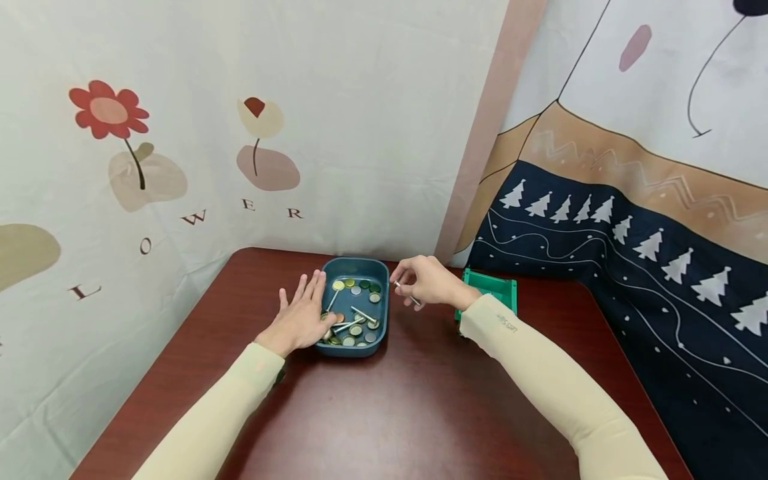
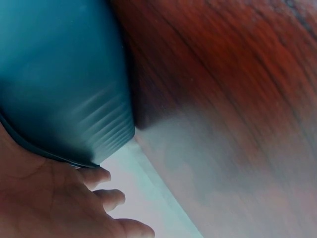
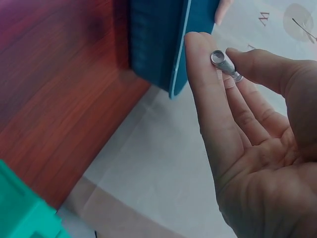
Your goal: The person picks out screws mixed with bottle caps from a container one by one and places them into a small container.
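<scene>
A dark blue plastic tray stands on the table, with several round discs, silver and yellowish, and several long silver bolts lying loose inside. My left hand rests on its left rim, fingers straight and spread, thumb reaching over the inside. Just off the right rim, my right hand pinches a silver metal bolt between thumb and index finger. The bolt's round, hollowed head faces the camera in the right wrist view; the hand hides part of its shaft.
A green plastic bin stands to the right of the tray, partly covered by my right wrist and sleeve. The reddish-brown table ends just behind the tray, against a printed cloth.
</scene>
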Demonstrator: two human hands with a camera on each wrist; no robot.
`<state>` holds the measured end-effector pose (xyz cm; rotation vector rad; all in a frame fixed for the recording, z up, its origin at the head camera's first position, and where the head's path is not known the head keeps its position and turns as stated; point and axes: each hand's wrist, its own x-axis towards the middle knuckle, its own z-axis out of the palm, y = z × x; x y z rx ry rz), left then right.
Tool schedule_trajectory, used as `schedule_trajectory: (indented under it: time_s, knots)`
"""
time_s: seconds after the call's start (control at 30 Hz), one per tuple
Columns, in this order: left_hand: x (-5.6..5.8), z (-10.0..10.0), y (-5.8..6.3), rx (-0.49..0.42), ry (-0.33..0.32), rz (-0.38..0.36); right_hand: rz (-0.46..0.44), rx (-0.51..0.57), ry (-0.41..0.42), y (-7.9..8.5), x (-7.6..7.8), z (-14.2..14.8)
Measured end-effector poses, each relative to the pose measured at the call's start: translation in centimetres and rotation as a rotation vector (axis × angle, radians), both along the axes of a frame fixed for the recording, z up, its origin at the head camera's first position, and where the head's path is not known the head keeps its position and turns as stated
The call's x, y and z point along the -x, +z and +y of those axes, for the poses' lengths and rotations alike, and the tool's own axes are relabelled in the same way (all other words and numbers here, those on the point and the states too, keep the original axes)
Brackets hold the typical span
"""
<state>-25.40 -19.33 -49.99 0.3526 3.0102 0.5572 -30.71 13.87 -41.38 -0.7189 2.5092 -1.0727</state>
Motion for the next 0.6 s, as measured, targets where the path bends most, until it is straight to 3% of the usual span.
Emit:
schedule_trajectory:
  time_s: [0.6]
  knots:
    - [0.0, -0.5, 0.2, 0.023, -0.018, 0.024, 0.035, -0.016, -0.088, 0.3, 0.3, 5.6]
